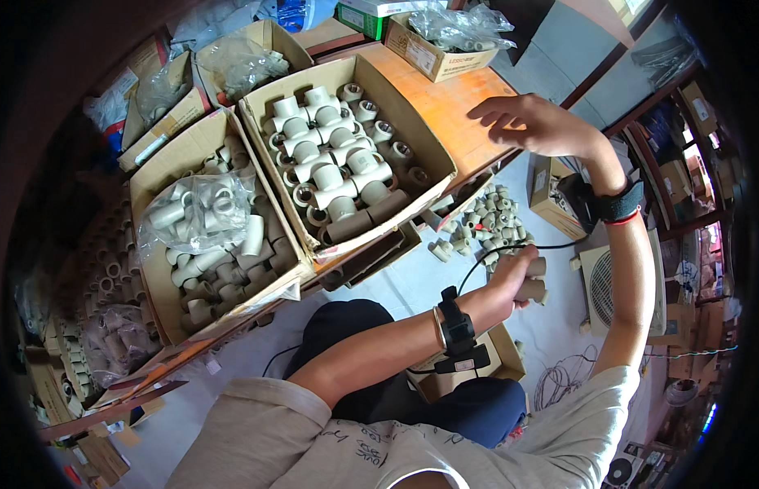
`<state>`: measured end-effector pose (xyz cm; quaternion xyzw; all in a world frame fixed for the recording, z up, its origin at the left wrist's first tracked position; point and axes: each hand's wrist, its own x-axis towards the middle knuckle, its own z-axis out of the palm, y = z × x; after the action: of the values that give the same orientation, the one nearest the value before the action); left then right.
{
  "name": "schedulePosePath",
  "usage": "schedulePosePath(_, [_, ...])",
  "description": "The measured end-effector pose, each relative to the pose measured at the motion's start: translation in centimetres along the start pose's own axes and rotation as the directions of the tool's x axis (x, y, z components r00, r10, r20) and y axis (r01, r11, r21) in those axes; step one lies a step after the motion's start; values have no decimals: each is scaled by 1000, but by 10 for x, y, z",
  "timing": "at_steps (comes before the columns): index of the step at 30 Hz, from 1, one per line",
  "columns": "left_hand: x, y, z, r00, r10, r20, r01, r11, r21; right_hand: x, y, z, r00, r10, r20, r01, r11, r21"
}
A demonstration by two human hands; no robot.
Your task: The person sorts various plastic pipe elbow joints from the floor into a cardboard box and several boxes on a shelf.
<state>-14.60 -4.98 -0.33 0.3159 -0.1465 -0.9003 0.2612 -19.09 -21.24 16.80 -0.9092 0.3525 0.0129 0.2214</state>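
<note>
My left hand [508, 278] reaches past my knees, closed around beige plastic pipe fittings [532, 288]. Two of their rounded ends stick out beyond the fingers; my hand hides the rest. Behind it, a heap of loose pipe fittings [499, 214] lies on the floor. My right hand [532, 125] is raised near the right end of the orange tabletop [428, 101], fingers apart and holding nothing. On that table, a large cardboard box [410, 116] holds rows of beige tee fittings [327, 156], some with metal-threaded openings.
Beside it, another cardboard box [153, 250] holds fittings and a clear plastic bag of fittings [199, 211]. A smaller carton [437, 64] sits at the table's far end. A black cable [477, 263] crosses between my wrists. An outdoor fan unit [624, 281] stands at right.
</note>
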Motion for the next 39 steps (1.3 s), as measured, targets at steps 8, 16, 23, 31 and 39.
schedulePosePath(8, [-35,21,26,898,-92,431,-31,962,271,-89,43,13,925,351,-147,-365,928,-75])
schedulePosePath(16, [-18,49,14,891,400,215,-416,909,35,-150,-13,70,834,320,-450,-117,899,421])
schedulePosePath(23, [-22,52,17,882,460,107,-468,880,84,-138,-47,90,771,308,-557,-177,944,277])
schedulePosePath(31, [-25,48,19,790,606,92,-612,788,65,-121,-43,90,749,376,-545,-232,920,314])
schedulePosePath(39, [-29,47,23,772,631,68,-634,772,34,-133,6,77,897,379,-229,-109,691,715])
